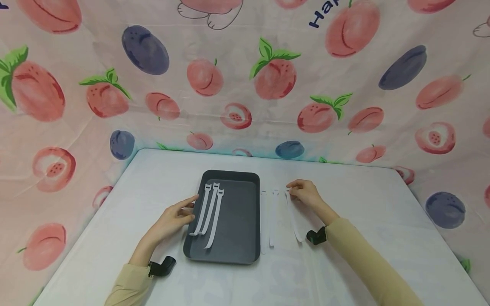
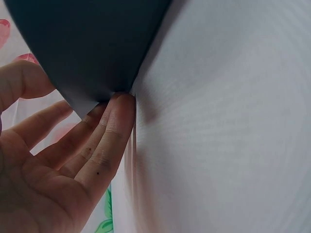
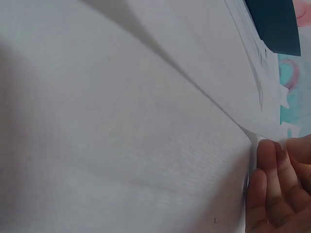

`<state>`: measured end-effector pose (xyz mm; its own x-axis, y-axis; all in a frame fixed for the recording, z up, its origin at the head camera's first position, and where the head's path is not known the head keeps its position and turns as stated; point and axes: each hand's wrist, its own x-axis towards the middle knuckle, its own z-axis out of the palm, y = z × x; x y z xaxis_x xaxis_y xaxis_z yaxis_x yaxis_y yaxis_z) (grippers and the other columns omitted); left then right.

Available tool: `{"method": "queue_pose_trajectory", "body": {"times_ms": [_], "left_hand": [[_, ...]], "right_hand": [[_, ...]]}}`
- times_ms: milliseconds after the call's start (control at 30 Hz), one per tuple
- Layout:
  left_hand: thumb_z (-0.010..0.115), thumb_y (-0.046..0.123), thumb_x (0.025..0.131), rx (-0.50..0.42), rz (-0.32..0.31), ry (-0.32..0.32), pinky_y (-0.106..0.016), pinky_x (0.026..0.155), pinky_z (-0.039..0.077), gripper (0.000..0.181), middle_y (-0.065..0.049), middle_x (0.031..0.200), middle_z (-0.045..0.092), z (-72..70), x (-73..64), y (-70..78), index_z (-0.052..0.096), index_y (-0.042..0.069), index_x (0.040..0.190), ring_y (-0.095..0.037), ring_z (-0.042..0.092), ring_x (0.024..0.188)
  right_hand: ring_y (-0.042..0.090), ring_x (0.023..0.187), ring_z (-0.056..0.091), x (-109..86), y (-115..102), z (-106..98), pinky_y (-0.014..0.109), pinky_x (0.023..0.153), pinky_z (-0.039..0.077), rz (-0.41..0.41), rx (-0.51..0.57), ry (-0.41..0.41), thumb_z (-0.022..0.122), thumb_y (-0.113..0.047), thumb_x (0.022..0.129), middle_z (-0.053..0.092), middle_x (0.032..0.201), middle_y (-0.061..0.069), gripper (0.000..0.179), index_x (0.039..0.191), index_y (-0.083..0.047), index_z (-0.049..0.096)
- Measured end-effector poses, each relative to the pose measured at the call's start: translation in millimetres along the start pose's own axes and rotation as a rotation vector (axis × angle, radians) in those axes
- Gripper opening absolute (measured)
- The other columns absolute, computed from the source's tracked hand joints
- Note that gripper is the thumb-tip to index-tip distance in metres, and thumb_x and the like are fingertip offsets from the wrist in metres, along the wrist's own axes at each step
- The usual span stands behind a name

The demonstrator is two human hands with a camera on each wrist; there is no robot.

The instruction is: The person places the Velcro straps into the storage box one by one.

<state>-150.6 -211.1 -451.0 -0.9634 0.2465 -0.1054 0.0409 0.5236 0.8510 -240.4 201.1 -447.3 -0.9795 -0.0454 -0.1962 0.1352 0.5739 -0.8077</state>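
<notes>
A dark grey tray [image 1: 241, 221] lies on the white table with three white slotted cable straps [image 1: 212, 212] on its left half. At the tray's left side my left hand [image 1: 172, 221] rests its fairly straight fingers against the outer wall, with thumb and index tips right at the rim. To the right of the tray, my right hand [image 1: 305, 193] pinches the slotted head of another white cable strap [image 1: 294, 221] between thumb and fingers. Its tail slants down toward the near side. Two more white cable straps [image 1: 273, 221] lie between the tray and that hand.
The white table [image 1: 352, 263] carries the tray near its middle. A fruit-printed cloth [image 1: 268, 119] hangs behind and at the sides. Each wrist wears a small black camera [image 1: 162, 267], close to the tabletop.
</notes>
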Motion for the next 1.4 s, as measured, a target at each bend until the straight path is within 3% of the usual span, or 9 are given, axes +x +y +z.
{"method": "queue_pose_trajectory", "body": {"times_ms": [500,767,1133,1400], "left_hand": [[0.057,0.011,0.091,0.0,0.019,-0.003,-0.046,0.094,0.049,0.059,-0.023,0.135,0.053,-0.4,-1.5,-2.6,0.04,0.016,0.147,-0.034,0.062,0.114],[0.057,0.011,0.091,0.002,0.016,0.0,-0.047,0.095,0.048,0.059,-0.023,0.134,0.053,-0.6,-1.9,-3.0,0.041,0.016,0.147,-0.034,0.061,0.114],[0.058,0.011,0.091,0.004,0.021,-0.003,-0.046,0.094,0.049,0.059,-0.023,0.134,0.053,-0.5,-1.4,-2.2,0.04,0.015,0.147,-0.034,0.062,0.113],[0.058,0.012,0.091,0.012,0.024,-0.003,-0.047,0.095,0.048,0.059,-0.023,0.134,0.053,-0.1,-0.2,-1.3,0.04,0.015,0.148,-0.034,0.062,0.113]], "right_hand": [[0.013,0.071,0.061,-7.8,-5.1,-4.1,0.027,0.062,0.049,-0.002,0.009,0.007,0.055,-0.009,0.093,0.069,0.095,0.019,0.026,0.114,0.003,0.065],[0.016,0.068,0.058,-13.3,-8.0,-3.9,0.028,0.056,0.048,-0.019,0.032,-0.001,0.056,-0.007,0.091,0.068,0.084,0.014,0.026,0.113,0.003,0.065],[0.025,0.079,0.066,-24.7,-11.6,-10.1,0.032,0.069,0.056,-0.086,0.04,0.0,0.054,-0.008,0.093,0.068,0.098,0.025,0.028,0.116,0.004,0.064],[0.014,0.077,0.065,-34.6,-8.2,-15.9,0.034,0.077,0.056,-0.111,0.078,0.0,0.057,-0.012,0.094,0.069,0.099,0.02,0.029,0.117,0.003,0.063]]}}
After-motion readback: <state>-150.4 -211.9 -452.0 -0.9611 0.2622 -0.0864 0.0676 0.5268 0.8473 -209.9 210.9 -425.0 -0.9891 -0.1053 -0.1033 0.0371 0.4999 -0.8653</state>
